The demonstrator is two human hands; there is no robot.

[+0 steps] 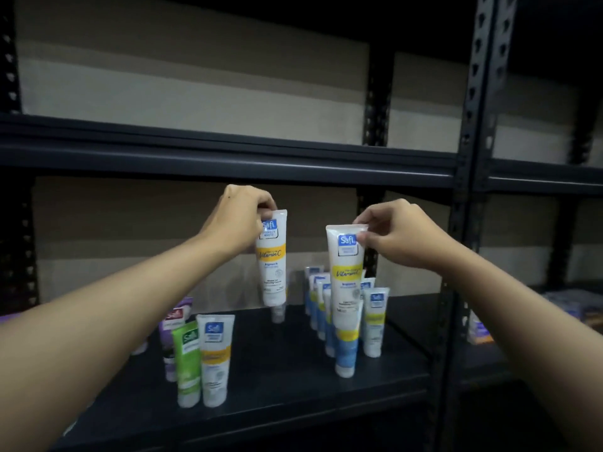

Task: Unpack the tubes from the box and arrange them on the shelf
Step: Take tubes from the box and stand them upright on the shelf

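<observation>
Above the lower shelf board (293,370), both bare forearms are stretching forward and slightly upward. The wrists are bending so that the hands are coming at the tubes from the top.

The left hand (239,220) is gripping the flat crimped end of a white-and-yellow tube (274,256), with its fingers curling over the top edge. That tube is hanging upright, cap down, toward the back of the shelf. Its clear cap is sitting close to the board, though whether it is touching cannot be told.

The right hand (401,236) is pinching the right corner of the crimp of a second tube (347,275) between thumb and forefinger, and its other fingers are curling in behind them. This tube is also hanging upright, cap down, just in front of a row of blue-and-white tubes (321,305). Its lower end is overlapping the front tube of that row, so whether it is resting on anything cannot be told. The two held tubes are staying apart from each other.

On the board, a small white tube (375,321) is standing just right of the row. Nearer the front left, a green tube (188,367) and a white tube with a yellow band (215,360) are standing side by side, with a purple tube (173,324) behind them.
</observation>
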